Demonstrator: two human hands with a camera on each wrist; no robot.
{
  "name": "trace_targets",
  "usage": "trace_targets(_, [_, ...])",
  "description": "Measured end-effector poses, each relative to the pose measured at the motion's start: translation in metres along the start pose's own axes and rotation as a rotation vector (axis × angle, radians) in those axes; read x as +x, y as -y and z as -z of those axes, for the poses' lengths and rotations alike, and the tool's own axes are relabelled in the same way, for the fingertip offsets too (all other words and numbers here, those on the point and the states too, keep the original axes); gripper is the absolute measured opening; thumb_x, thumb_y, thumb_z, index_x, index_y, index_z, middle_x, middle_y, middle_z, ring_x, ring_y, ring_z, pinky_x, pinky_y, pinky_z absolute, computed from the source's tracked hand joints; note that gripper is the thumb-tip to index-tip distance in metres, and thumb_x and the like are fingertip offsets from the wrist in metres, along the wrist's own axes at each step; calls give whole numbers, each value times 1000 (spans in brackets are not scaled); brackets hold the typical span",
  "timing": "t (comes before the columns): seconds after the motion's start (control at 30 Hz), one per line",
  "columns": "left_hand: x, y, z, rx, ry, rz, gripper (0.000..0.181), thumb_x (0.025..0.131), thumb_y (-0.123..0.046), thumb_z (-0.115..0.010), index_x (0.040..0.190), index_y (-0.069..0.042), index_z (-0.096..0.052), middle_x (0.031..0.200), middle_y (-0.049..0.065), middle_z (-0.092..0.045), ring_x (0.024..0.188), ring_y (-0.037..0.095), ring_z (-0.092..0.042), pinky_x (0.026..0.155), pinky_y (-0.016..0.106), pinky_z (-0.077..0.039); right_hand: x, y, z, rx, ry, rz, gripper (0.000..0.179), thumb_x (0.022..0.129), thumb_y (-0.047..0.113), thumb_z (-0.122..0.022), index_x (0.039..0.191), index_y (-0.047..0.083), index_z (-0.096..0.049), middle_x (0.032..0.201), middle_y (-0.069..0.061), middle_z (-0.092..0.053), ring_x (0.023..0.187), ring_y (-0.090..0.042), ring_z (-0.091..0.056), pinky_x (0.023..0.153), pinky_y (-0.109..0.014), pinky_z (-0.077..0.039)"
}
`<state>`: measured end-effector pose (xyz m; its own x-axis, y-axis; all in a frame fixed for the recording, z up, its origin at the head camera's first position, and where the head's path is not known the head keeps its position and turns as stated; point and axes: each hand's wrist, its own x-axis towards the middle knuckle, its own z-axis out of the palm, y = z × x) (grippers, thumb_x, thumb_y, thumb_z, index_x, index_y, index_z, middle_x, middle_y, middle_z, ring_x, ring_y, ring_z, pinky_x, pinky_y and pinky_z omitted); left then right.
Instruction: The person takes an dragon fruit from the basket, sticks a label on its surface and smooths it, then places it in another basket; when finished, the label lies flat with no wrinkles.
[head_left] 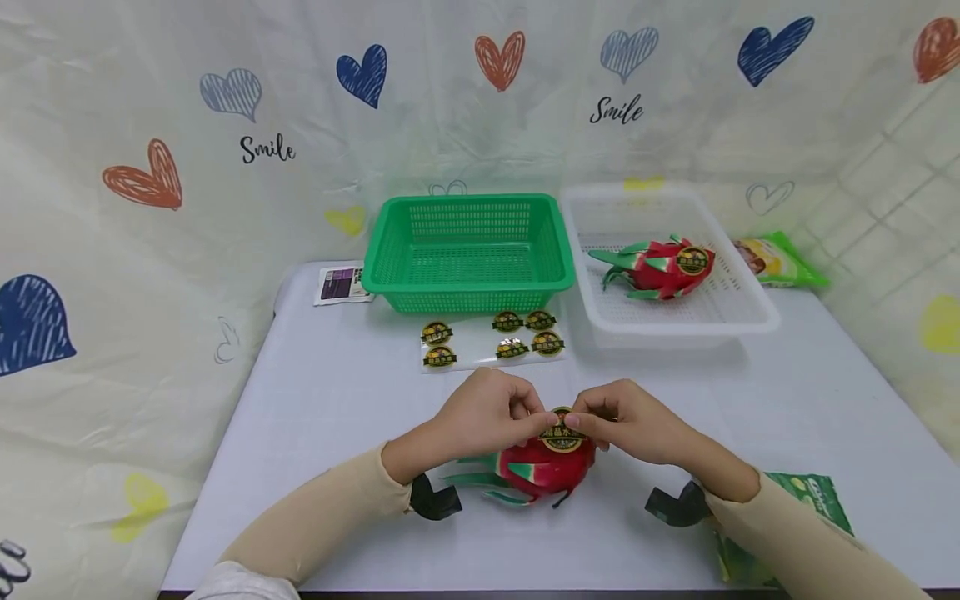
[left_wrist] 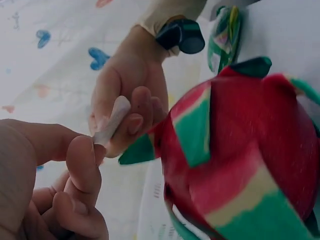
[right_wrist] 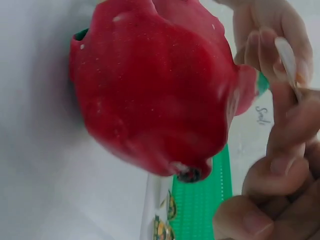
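Between them, my left hand (head_left: 491, 412) and right hand (head_left: 637, 421) pinch a round black-and-gold sticker (head_left: 562, 430) by its two sides. It is held at the far side of a red dragon fruit (head_left: 547, 471) with green scales, which lies on the table. In the left wrist view the sticker (left_wrist: 113, 120) shows its pale back, curved, with a gap between it and the fruit (left_wrist: 240, 150). From the right wrist the sticker (right_wrist: 287, 57) also appears apart from the fruit's skin (right_wrist: 155, 85).
Behind the hands lies a clear sheet (head_left: 472, 340) bearing several similar stickers. A green basket (head_left: 468, 300) and a white basket (head_left: 675, 323) stand at the back; the white one holds another stickered dragon fruit (head_left: 660, 271). A green packet (head_left: 813, 496) lies by the right forearm.
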<state>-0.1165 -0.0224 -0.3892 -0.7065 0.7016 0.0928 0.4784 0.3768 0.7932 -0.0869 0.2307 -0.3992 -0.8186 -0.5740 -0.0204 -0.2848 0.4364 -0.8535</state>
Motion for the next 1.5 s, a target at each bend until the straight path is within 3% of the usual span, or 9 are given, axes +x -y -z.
trace_targets(0.17, [-4,-7,-8,97,48,-10,23,95,-28,-75,74,-20,-75,49,-16,-57,41,-2,-48,43,16,-33,-10,-4,1,8,68,36,25,105,16,-63,80,15,-70,55,-7,-52,53,-3,-41,47,-24,-35])
trace_targets(0.3, [-5,-8,-13,139,79,3,29,95,-29,-76,67,-22,-72,47,-17,-54,40,-4,-42,41,14,-26,-15,-7,-2,11,73,32,24,103,18,-66,80,15,-72,53,-6,-53,49,2,-36,42,-21,-28])
trace_targets(0.5, [-4,-8,-17,208,94,3,33,93,-31,-78,62,-23,-70,48,-18,-54,41,-8,-40,39,12,-27,-17,-12,-7,9,68,24,23,101,22,-70,78,16,-73,52,-1,-59,49,4,-41,41,-21,-28])
trace_targets(0.63, [-4,-5,-19,212,87,-2,30,92,-29,-78,64,-22,-71,50,-19,-57,42,-9,-43,39,12,-30,-16,-16,-13,6,54,34,25,101,21,-70,77,13,-71,57,1,-65,53,0,-56,47,-22,-45])
trace_targets(0.73, [-4,-2,-19,213,71,-3,28,92,-28,-77,65,-22,-71,51,-19,-57,42,-8,-44,40,13,-32,-15,-18,-17,-13,23,56,25,102,20,-69,77,15,-70,61,4,-67,60,-3,-64,55,-24,-51])
trace_targets(0.9, [-3,2,-17,223,51,-1,28,92,-28,-77,65,-24,-69,52,-19,-56,45,-6,-45,42,13,-34,-13,-20,-22,-35,-30,67,27,102,19,-68,76,15,-68,60,8,-67,64,-4,-62,51,-21,-42])
trace_targets(1.1, [-4,5,-17,216,47,-7,29,91,-29,-78,65,-24,-69,52,-18,-55,45,-6,-44,42,13,-33,-13,-19,-27,-39,-58,22,29,102,22,-69,75,12,-69,59,10,-66,60,-2,-60,49,-21,-42])
trace_targets(1.3, [-6,4,-18,222,52,1,24,90,-29,-81,68,-24,-72,51,-18,-55,45,-8,-45,42,13,-36,-15,-11,-31,-101,-72,60,30,100,24,-72,71,18,-65,57,12,-64,53,3,-51,45,-19,-38])
trace_targets(1.5, [-7,4,-19,223,38,0,25,88,-30,-82,66,-23,-73,52,-18,-58,45,-8,-45,42,13,-36,-13,-8,-33,-231,-102,83,37,98,29,-74,66,24,-58,53,21,-48,49,8,-37,45,-15,-30])
